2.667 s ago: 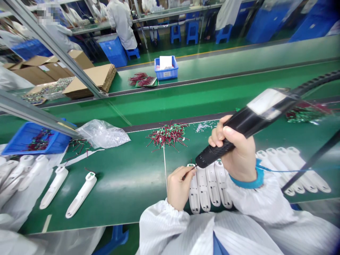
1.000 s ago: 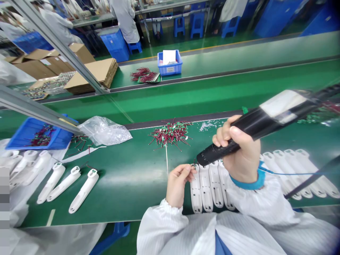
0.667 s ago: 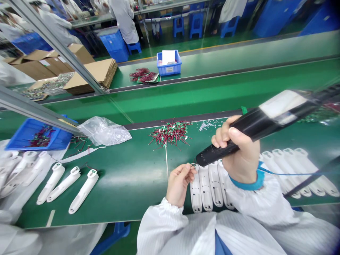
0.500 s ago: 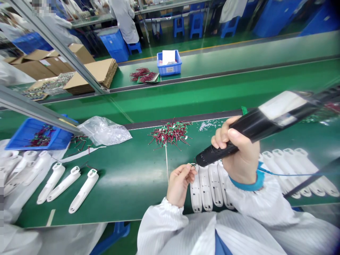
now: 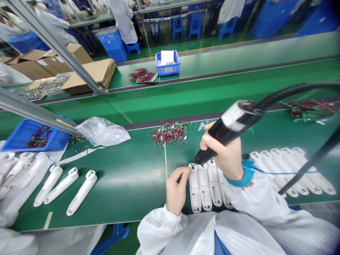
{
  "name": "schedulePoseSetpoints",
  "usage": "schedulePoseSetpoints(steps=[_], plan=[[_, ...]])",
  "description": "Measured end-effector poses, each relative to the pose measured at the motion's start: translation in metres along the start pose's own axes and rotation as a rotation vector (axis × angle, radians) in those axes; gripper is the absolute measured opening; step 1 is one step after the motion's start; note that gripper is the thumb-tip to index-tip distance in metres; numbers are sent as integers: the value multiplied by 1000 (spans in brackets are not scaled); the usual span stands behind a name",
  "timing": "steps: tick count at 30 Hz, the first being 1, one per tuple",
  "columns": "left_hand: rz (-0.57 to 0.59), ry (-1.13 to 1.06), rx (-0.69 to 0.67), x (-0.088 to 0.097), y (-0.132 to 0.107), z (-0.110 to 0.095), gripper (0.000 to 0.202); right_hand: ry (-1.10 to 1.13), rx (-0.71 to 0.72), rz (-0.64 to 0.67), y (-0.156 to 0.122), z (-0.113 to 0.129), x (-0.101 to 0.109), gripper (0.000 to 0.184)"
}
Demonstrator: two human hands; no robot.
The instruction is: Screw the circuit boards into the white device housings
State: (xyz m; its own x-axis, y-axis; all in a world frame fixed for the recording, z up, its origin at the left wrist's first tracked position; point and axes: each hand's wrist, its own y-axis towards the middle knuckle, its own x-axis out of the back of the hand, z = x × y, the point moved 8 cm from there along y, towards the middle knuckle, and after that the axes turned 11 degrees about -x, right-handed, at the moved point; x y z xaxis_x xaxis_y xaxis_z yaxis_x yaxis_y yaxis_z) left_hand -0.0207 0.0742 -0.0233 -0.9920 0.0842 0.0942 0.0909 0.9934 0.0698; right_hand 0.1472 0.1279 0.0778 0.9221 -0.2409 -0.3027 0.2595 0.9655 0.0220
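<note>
My right hand [image 5: 230, 157] is wrapped round a black electric screwdriver [image 5: 218, 131], which slants down to the left. Its tip is at the head end of the leftmost white plastic housing [image 5: 195, 189] in a row of several. At that same head end, where a small green circuit board [image 5: 192, 165] shows, my left hand [image 5: 176, 187] has thumb and forefinger pinched together. Whatever lies between those fingertips is hidden. Beyond the hands lie a heap of small green boards with dark red wires [image 5: 171, 134] and a scatter of tiny screws [image 5: 202, 126].
More white housings [image 5: 289, 170] lie in a row at right, three others [image 5: 82, 193] at left. A blue bin [image 5: 57, 140] and clear plastic bag [image 5: 103, 131] stand beyond those. A thick black cable [image 5: 294, 88] runs from the screwdriver. A metal post [image 5: 61, 53] crosses the upper left.
The screwdriver has tilted more upright, its rear end swinging left, and its tip has come over the leftmost housing. My right hand moved left; my left hand's fingers have turned toward the housing's head.
</note>
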Motion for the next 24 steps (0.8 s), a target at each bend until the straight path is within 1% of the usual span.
schedulePoseSetpoints(steps=[3, 4, 6, 12, 24], plan=[[160, 33, -57, -13, -15, -1, 15, -45, -60, 2, 4, -14, -3, 28], [198, 45, -81, -16, -20, -1, 15, -52, -70, 5, 5, -16, -4, 27], [237, 66, -121, -20, -26, 1, 14, -68, -76, 13, 7, -18, -7, 27], [238, 107, -138, -19, -29, 7, 15, -90, -94, 43, 11, -20, -13, 26], [247, 20, -149, -20, -29, 10, 14, -158, -138, 76, 16, -23, -23, 26]])
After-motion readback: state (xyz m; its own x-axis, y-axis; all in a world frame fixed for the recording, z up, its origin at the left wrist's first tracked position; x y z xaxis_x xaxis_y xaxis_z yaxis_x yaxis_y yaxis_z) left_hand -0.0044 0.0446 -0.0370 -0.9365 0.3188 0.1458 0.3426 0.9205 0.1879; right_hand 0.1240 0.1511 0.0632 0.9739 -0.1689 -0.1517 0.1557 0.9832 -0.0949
